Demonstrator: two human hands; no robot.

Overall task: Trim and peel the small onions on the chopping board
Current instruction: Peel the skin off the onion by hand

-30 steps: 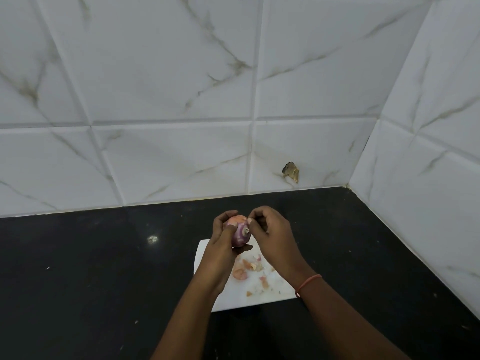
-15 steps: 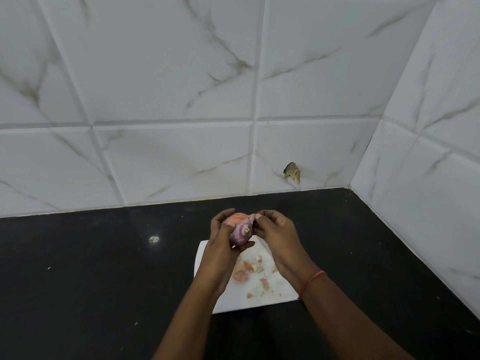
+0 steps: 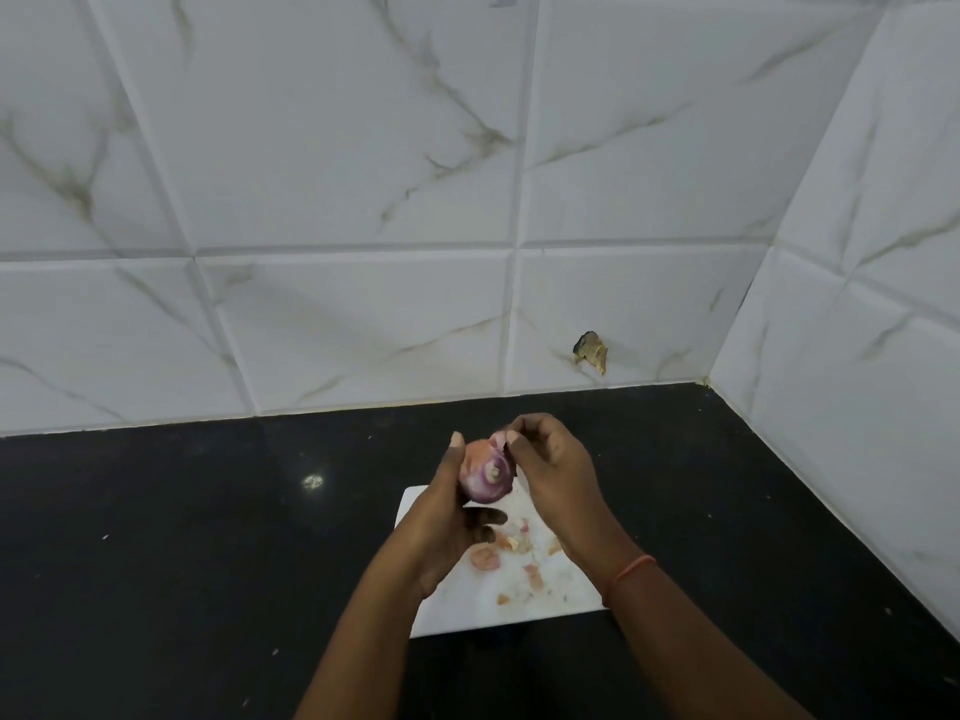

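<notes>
A small purple-and-white onion point(image 3: 487, 475), partly stripped of its papery skin, is held up above the far edge of a white rectangular chopping board point(image 3: 561, 589). The left hand point(image 3: 447, 522) cradles it from the left and below, thumb raised along its far side and the fingers point(image 3: 480, 519) curled under it in a firm clasp. The onion's trimmed end, pale with a small stub at the centre, faces the camera. The right hand point(image 3: 553, 470) meets it from the right, thumb and forefinger pinched together at the onion's upper right edge, seemingly on a bit of skin; what exactly they grip is too small to make out. A thin orange thread band point(image 3: 631, 569) circles the right wrist. Scraps of pinkish onion peel point(image 3: 485, 557) lie scattered over the board, which rests on a black polished stone bench point(image 3: 208, 553). White marble-patterned wall tiles point(image 3: 332, 163) rise behind and to the right, one with a chipped brown hole point(image 3: 591, 350) near the corner.
</notes>
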